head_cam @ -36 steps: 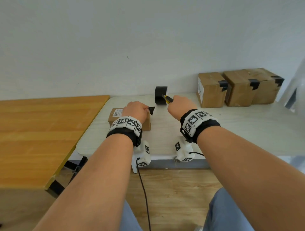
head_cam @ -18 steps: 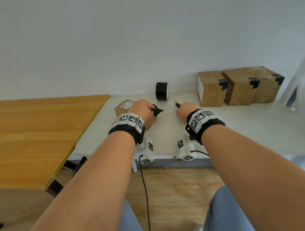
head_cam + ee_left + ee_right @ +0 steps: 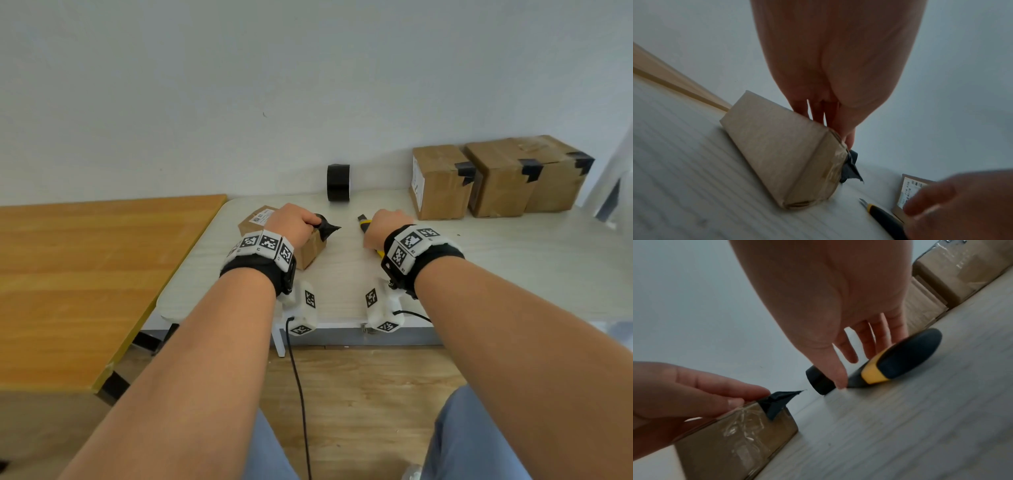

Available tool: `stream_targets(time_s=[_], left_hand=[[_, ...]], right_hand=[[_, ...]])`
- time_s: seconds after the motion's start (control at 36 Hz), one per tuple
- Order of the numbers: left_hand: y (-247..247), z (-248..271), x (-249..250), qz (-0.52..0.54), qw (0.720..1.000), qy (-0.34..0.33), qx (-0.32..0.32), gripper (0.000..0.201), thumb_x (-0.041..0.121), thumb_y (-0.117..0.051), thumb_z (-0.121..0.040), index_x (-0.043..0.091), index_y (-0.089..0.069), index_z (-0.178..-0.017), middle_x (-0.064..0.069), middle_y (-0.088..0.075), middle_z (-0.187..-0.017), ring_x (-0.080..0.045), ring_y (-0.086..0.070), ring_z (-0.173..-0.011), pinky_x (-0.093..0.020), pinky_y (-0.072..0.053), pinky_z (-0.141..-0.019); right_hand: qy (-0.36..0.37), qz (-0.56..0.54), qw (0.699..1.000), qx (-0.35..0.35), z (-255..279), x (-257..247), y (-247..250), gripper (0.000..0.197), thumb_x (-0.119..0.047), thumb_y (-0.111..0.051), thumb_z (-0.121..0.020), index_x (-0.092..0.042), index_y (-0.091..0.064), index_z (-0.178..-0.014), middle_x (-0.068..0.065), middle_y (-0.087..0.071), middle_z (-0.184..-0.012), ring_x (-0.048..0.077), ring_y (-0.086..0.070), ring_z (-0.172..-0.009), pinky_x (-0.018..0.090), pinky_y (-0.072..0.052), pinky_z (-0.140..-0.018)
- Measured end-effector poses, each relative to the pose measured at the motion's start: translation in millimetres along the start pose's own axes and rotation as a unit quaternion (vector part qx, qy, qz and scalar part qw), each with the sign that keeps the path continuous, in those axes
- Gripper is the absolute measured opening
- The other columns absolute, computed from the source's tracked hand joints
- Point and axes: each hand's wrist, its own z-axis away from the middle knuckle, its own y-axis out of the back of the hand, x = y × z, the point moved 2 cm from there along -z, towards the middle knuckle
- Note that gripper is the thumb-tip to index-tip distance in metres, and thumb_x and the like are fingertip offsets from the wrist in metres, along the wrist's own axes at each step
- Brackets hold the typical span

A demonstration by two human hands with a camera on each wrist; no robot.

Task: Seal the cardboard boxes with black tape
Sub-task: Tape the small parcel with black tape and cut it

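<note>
A small cardboard box point(image 3: 310, 251) lies on the white table point(image 3: 479, 274). My left hand point(image 3: 291, 226) grips its top, and the thumb point(image 3: 733, 402) holds a strip of black tape point(image 3: 777, 402) against the box corner. The strip's torn end sticks out free. My right hand point(image 3: 387, 226) hovers over a yellow and black utility knife point(image 3: 900, 360) that lies flat on the table. Its fingers point(image 3: 879, 337) are straight behind the handle and the thumb tip is beside the knife's front. The black tape roll point(image 3: 338, 183) stands on edge by the wall.
Three taped cardboard boxes point(image 3: 500, 181) stand in a row at the back right against the wall. A wooden table point(image 3: 85, 274) adjoins on the left. A black cable point(image 3: 298, 394) hangs from the left wrist camera over the front edge.
My right hand came back from the tape roll with the knife and lowered it onto the table. My left hand turned the small box, with the tape end now pointing right.
</note>
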Motion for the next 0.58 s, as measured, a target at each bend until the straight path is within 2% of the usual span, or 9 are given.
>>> stream_targets(time_s=[0.06,0.17,0.22,0.28,0.36,0.42,0.47,0.53,0.58], left_hand=[[-1,0,1,-0.024,1.000,-0.010,-0.006,0.037,0.006,-0.045,-0.094,0.018,-0.063,-0.124,-0.003,-0.059,-0.132,-0.023,-0.053,-0.121,-0.026,-0.038,-0.099],[1,1,2,-0.060,0.998,-0.022,-0.007,0.038,0.007,-0.045,-0.095,0.019,-0.062,-0.126,-0.004,-0.062,-0.128,-0.024,-0.056,-0.115,-0.024,-0.039,-0.091],[2,2,1,-0.069,0.997,-0.024,-0.004,0.037,0.009,-0.045,-0.095,0.020,-0.062,-0.126,-0.004,-0.062,-0.127,-0.023,-0.057,-0.115,-0.023,-0.038,-0.088],[2,2,0,-0.067,0.997,-0.025,0.003,0.036,0.011,-0.047,-0.095,0.020,-0.063,-0.125,-0.003,-0.062,-0.128,-0.022,-0.056,-0.116,-0.022,-0.037,-0.089],[2,4,-2,-0.062,0.998,-0.028,0.014,0.035,0.011,-0.048,-0.095,0.021,-0.064,-0.124,-0.002,-0.062,-0.127,-0.021,-0.056,-0.115,-0.020,-0.036,-0.085],[3,4,-2,-0.061,0.997,-0.035,0.014,0.035,0.011,-0.048,-0.094,0.021,-0.064,-0.123,-0.003,-0.063,-0.127,-0.021,-0.057,-0.114,-0.020,-0.035,-0.084],[4,4,-2,-0.058,0.997,-0.040,0.014,0.034,0.011,-0.048,-0.094,0.020,-0.065,-0.123,-0.003,-0.063,-0.126,-0.021,-0.057,-0.114,-0.020,-0.035,-0.084],[4,4,-2,-0.055,0.998,-0.038,0.016,0.034,0.011,-0.049,-0.094,0.020,-0.065,-0.123,-0.003,-0.062,-0.127,-0.021,-0.056,-0.115,-0.020,-0.036,-0.085],[4,3,-2,-0.049,0.998,-0.034,0.019,0.033,0.012,-0.050,-0.094,0.020,-0.065,-0.122,-0.002,-0.061,-0.128,-0.020,-0.056,-0.115,-0.022,-0.038,-0.089]], right_hand=[[0.019,-0.032,0.999,0.029,2,-3,6,0.016,-0.021,-0.049,-0.091,-0.007,-0.055,-0.097,0.013,-0.056,-0.105,0.031,-0.057,-0.101,0.034,-0.049,-0.081],[0.052,-0.136,0.989,0.004,5,-14,10,0.027,-0.010,-0.048,-0.092,-0.008,-0.042,-0.065,0.006,-0.049,-0.070,0.023,-0.051,-0.069,0.025,-0.040,-0.056],[0.046,-0.234,0.969,-0.058,5,-17,5,0.024,-0.011,-0.054,-0.090,-0.011,-0.046,-0.068,0.006,-0.054,-0.075,0.021,-0.054,-0.068,0.023,-0.042,-0.054],[0.019,-0.347,0.929,-0.126,8,-20,1,0.007,-0.011,-0.056,-0.090,-0.010,-0.054,-0.083,0.007,-0.057,-0.087,0.017,-0.057,-0.070,0.024,-0.047,-0.056],[-0.020,-0.398,0.899,-0.183,14,-29,-5,0.025,-0.010,-0.052,-0.095,0.002,-0.057,-0.116,0.012,-0.059,-0.086,0.026,-0.065,-0.094,0.037,-0.056,-0.083],[-0.039,-0.399,0.895,-0.196,16,-34,-7,0.027,-0.011,-0.051,-0.097,0.006,-0.056,-0.119,0.013,-0.060,-0.084,0.031,-0.064,-0.110,0.043,-0.051,-0.096],[-0.056,-0.415,0.885,-0.205,16,-36,-8,0.028,-0.010,-0.051,-0.098,0.004,-0.054,-0.122,0.014,-0.061,-0.090,0.030,-0.062,-0.114,0.043,-0.050,-0.098],[-0.072,-0.436,0.870,-0.217,19,-35,-7,0.031,-0.009,-0.050,-0.098,0.001,-0.052,-0.127,0.011,-0.058,-0.082,0.024,-0.064,-0.108,0.040,-0.048,-0.101],[-0.078,-0.464,0.849,-0.240,17,-34,-8,0.037,-0.008,-0.047,-0.099,-0.005,-0.047,-0.136,0.005,-0.047,-0.070,0.013,-0.058,-0.074,0.033,-0.040,-0.108]])
